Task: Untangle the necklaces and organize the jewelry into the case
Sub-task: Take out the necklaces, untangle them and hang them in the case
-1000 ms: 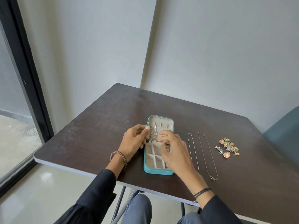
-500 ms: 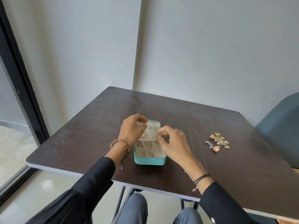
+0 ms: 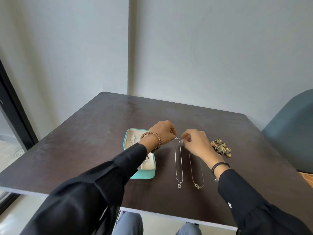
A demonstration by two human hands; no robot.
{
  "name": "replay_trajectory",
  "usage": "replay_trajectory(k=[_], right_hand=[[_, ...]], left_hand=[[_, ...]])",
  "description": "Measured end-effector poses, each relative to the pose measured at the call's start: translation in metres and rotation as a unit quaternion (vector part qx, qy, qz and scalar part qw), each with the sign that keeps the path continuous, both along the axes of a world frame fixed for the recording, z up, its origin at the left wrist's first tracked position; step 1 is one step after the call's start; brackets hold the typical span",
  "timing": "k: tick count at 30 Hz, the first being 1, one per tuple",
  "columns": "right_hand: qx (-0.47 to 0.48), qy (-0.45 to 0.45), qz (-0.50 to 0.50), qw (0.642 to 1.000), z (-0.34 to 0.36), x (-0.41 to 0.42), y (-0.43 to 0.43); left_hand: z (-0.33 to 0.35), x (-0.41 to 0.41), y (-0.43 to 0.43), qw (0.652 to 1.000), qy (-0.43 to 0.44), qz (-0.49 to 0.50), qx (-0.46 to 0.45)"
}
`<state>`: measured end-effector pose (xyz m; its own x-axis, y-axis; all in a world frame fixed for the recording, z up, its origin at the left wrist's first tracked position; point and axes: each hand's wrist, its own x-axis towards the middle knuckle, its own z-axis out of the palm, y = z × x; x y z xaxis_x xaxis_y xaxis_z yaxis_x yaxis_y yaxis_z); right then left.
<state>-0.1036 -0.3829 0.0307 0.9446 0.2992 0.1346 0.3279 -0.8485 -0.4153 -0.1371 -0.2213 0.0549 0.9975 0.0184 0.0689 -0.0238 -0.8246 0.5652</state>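
Two necklaces [image 3: 179, 161] well inside table [image 3: 84, 150] edges, left hand [image 3: 162, 133], right hand [image 3: 196, 143] curled, grip unclear

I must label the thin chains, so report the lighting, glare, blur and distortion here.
Head view: soft, even daylight with no hard shadows; a faint sheen on the dark table; the wide-angle lens leans the window frame at the left edge; the left necklace and right necklace are in focus but hair-thin; the jewelry pile is too small to resolve piece by piece.
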Motion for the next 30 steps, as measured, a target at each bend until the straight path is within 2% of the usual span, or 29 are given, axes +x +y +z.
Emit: replay_trajectory(k=[6,14,20,24,27,30], right_hand=[[-0.013,0.002,-0.005,1.000,-0.008,0.017,-0.001],[-0.092,-0.002,-0.008,0.996,0.004,0.022,0.010],[-0.165,-0.031,0.019,0.986,0.008,0.011,0.015],[-0.218,-0.038,0.046,0.974,0.010,0.000,0.016],[-0.201,-0.025,0.046,0.978,0.012,-0.007,0.013],[-0.123,-0.022,0.032,0.992,0.014,-0.013,0.009]], left_hand=[[-0.013,0.023,-0.017,0.997,0.012,0.053,0.049],[-0.012,0.033,-0.024,0.985,0.002,0.077,0.153],[-0.009,0.028,-0.032,0.974,-0.009,0.041,0.223],[-0.013,0.018,-0.038,0.964,0.019,0.006,0.266],[-0.013,0.011,-0.039,0.965,0.013,-0.007,0.263],[-0.010,0.004,-0.038,0.974,-0.008,-0.002,0.225]])
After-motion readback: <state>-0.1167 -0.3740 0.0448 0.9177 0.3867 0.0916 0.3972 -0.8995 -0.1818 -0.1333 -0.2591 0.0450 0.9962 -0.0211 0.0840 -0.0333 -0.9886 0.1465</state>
